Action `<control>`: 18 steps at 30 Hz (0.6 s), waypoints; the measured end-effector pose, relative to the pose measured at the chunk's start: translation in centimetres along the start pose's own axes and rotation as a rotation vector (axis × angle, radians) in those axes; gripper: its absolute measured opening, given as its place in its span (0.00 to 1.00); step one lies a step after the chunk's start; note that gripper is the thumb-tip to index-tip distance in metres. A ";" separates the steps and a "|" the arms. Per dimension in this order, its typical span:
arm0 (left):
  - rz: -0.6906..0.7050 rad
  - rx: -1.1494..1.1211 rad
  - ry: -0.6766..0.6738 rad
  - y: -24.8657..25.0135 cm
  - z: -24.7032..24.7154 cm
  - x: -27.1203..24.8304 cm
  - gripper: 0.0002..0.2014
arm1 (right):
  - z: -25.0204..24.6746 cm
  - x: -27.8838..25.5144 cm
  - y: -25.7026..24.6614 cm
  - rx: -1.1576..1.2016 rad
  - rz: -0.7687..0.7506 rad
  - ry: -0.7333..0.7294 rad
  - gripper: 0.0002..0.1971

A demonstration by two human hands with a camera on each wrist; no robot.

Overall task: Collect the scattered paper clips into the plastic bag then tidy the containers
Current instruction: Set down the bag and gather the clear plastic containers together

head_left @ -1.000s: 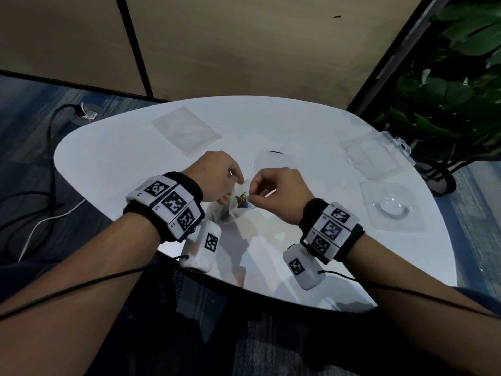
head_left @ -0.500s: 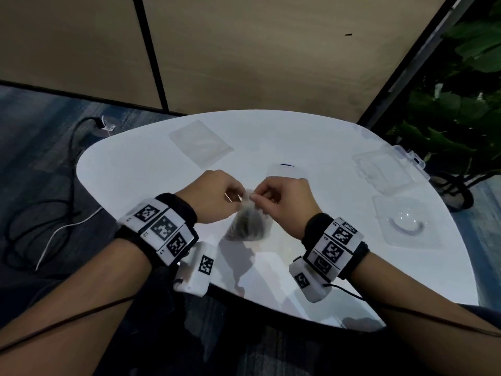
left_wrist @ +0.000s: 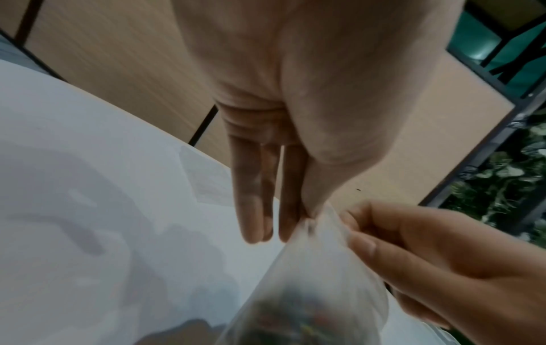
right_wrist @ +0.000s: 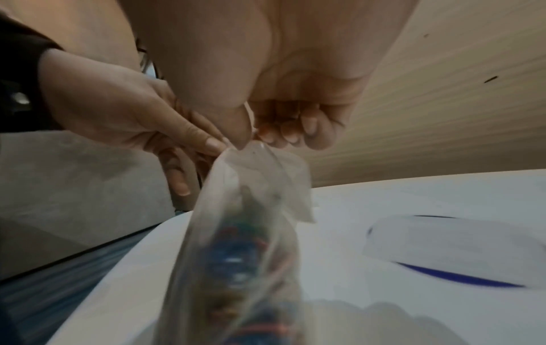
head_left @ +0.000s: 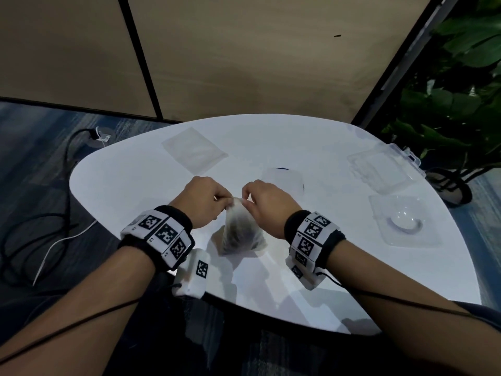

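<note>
Both hands, left hand [head_left: 204, 202] and right hand [head_left: 267, 203], pinch the plastic bag [head_left: 241, 231] top above the white surface [head_left: 141, 180]. Only the right wrist view shows coloured paper clips [right_wrist: 236, 261] inside; fingers [left_wrist: 359, 242] curled.

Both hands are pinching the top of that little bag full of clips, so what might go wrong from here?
The left hand and right hand pinch only the plastic bag at its top edge; the paper clips weigh down its bottom. A slipped pinch might drop it and scatter them. It also hangs near the table edge.
</note>
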State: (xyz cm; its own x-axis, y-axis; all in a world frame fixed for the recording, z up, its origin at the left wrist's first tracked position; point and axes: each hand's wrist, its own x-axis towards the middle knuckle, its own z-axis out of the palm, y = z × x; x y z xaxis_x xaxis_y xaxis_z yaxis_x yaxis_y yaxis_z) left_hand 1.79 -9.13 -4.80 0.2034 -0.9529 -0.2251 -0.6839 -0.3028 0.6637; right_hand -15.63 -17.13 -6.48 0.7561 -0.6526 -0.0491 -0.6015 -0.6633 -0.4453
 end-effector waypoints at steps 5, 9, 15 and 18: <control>-0.091 -0.088 0.126 -2.2 0.5 2.7 0.12 | -0.6 0.4 4.8 -0.082 0.189 -0.078 0.08; -0.187 -0.021 0.182 -3.9 1.7 6.0 0.12 | -0.1 0.8 8.6 -0.077 0.332 -0.077 0.11; -0.260 0.367 0.226 -6.0 3.9 10.7 0.21 | -2.5 0.2 17.6 -0.151 0.534 0.054 0.14; -0.192 0.505 0.315 -7.6 3.9 12.9 0.17 | -4.6 -1.3 22.1 -0.292 0.707 0.140 0.15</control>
State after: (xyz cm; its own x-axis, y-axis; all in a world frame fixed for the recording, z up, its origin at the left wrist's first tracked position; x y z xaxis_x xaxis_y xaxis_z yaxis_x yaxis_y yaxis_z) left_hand 6.88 -19.02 -15.54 0.4997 -0.8655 -0.0350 -0.8459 -0.4963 0.1956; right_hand -31.09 -32.61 -12.18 0.1396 -0.9839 -0.1118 -0.9870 -0.1292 -0.0956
